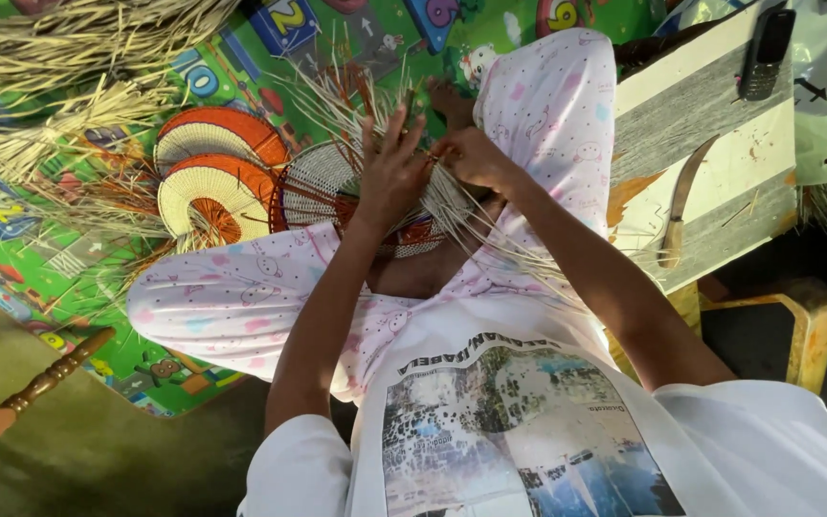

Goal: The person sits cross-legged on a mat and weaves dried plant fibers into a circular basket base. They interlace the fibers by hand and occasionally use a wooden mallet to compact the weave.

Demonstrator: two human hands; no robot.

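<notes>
We see the half-woven fan (337,187) resting on the lap, between the knees, above the colourful play mat (40,278). It looks light and springy: the woven part stiff enough to hold its shape, the loose pale strands (490,235) thin and likely brittle if bent sharply, so it is best held at the tight woven edge where the strands emerge. The left hand (390,172) lies spread over the weave, fingers fanned and open, pressing rather than clasping. The right hand (471,156) is curled, fingertips pinched on a few strands (we cannot see exactly how many). Both forearms reach forward from bent elbows. Two finished fans (217,177) lie beside the work, and a knife (679,206) rests on the low bench (720,105).
</notes>
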